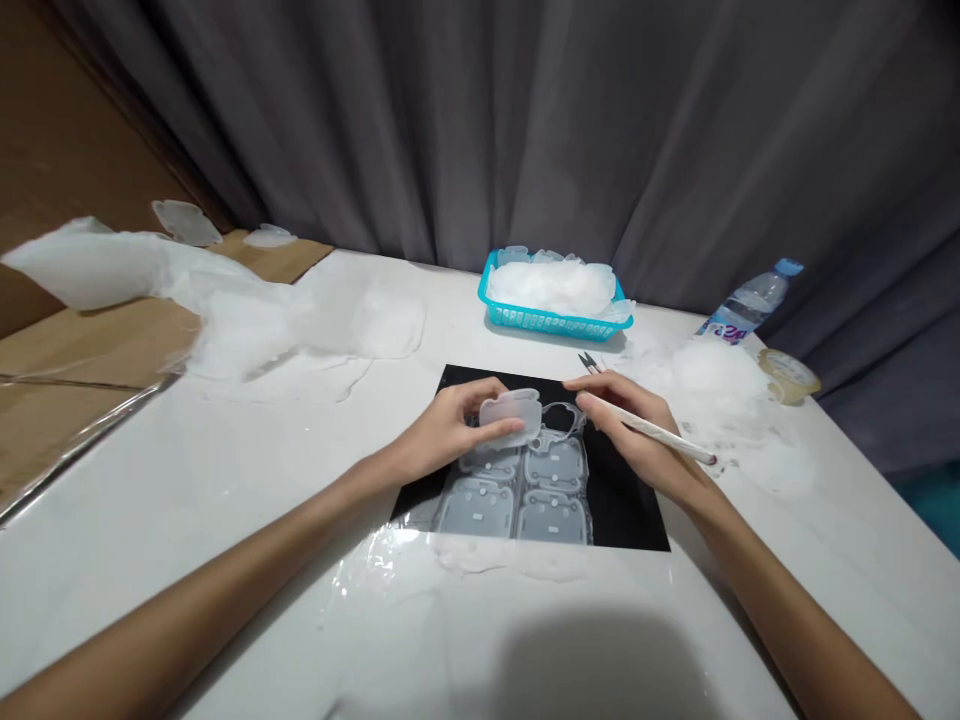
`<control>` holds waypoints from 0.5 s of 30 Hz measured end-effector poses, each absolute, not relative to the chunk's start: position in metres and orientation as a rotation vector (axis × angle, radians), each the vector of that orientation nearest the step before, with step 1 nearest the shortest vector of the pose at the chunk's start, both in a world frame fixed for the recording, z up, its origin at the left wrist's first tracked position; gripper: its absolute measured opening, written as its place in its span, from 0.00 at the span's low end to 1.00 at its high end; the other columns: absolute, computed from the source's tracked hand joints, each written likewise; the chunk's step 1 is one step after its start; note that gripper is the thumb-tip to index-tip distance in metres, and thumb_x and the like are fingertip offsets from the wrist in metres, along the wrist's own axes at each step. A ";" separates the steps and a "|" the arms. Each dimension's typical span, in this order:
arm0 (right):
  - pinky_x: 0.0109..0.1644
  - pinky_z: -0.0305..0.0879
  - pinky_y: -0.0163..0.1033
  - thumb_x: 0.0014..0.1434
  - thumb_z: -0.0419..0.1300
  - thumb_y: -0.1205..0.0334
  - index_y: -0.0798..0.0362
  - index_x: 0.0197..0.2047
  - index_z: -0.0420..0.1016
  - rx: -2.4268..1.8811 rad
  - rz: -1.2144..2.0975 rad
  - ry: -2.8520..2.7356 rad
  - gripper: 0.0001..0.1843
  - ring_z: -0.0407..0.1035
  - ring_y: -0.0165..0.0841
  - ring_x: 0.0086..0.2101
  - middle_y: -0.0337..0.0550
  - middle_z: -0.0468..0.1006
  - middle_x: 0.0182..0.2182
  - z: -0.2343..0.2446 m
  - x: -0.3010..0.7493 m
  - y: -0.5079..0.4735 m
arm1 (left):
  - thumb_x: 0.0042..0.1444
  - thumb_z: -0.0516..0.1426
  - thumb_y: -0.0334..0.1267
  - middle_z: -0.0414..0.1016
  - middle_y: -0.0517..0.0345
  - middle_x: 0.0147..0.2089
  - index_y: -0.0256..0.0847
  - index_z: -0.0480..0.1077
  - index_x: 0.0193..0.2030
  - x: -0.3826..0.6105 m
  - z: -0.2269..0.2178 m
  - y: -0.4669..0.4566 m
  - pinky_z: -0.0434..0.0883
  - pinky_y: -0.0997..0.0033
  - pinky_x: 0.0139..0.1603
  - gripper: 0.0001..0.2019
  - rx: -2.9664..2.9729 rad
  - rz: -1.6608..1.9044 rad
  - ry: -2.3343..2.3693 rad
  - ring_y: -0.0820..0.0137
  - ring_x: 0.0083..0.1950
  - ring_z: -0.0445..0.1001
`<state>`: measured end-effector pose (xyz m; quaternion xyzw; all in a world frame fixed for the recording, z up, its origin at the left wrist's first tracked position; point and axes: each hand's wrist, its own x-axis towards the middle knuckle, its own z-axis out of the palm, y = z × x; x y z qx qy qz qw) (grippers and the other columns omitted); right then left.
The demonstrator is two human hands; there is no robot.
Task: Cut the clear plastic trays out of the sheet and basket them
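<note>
My left hand (457, 425) pinches a thin, translucent white moulded piece (510, 415) with rounded corners, thumb in front and fingers behind. It is held over the upper part of a clear moulded sheet (555, 465) with several rounded-rectangle shapes, which lies on a black mat (630, 510). A loop-shaped clear frame (561, 418) shows beside the held piece. On the mat's right side, my right hand (630, 415) is closed around a slim white stick-like tool (667, 437). Just beyond those fingers, a dark two-pointed tip (588, 362) shows; whether it belongs to the same tool, I cannot tell.
Behind the mat stands a turquoise basket (555, 320) filled with translucent pieces. White heaps lie at left (247, 320) and right (720, 385). A water bottle (750, 305) and a tape roll (789, 376) are at the right edge. Cardboard (82, 345) borders the left; a grey curtain (450, 120) hangs behind.
</note>
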<state>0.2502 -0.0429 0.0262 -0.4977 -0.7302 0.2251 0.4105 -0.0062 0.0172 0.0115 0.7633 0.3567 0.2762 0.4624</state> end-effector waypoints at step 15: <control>0.44 0.71 0.44 0.70 0.58 0.64 0.49 0.45 0.75 -1.337 0.415 -2.045 0.05 0.74 0.38 0.38 0.45 0.77 0.41 0.016 0.241 -0.058 | 0.56 0.69 0.51 0.77 0.56 0.40 0.38 0.74 0.43 -0.005 0.011 0.018 0.73 0.71 0.41 0.19 1.510 0.695 0.824 0.68 0.39 0.75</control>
